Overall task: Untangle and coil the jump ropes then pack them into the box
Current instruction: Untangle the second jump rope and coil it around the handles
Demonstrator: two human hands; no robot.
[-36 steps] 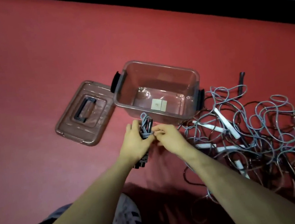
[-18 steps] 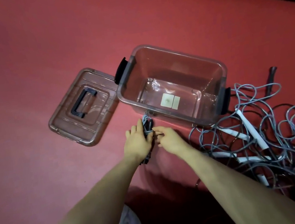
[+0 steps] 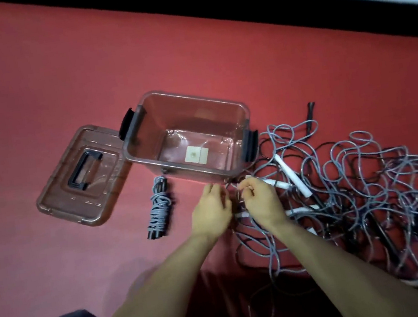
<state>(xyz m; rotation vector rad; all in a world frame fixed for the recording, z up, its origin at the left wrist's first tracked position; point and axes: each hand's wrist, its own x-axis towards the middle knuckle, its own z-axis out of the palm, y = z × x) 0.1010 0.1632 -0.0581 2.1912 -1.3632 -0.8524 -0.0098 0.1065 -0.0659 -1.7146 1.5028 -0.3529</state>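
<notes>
Jump ropes (image 3: 355, 191) sprawl tangled on the red floor at my right, where my right hand (image 3: 262, 202) now pinches a strand and my left hand (image 3: 211, 211) hovers with relaxed fingers; the coiled rope (image 3: 159, 209) I held a second ago lies released beside the empty box (image 3: 242, 171), unpacked

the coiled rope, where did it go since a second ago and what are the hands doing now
Both hands let go of the coiled rope; it now lies on the floor beside the box. The left hand and right hand moved right to the tangled ropes, the right pinching a strand. The box, holding no rope, and the lid stayed put.
</notes>
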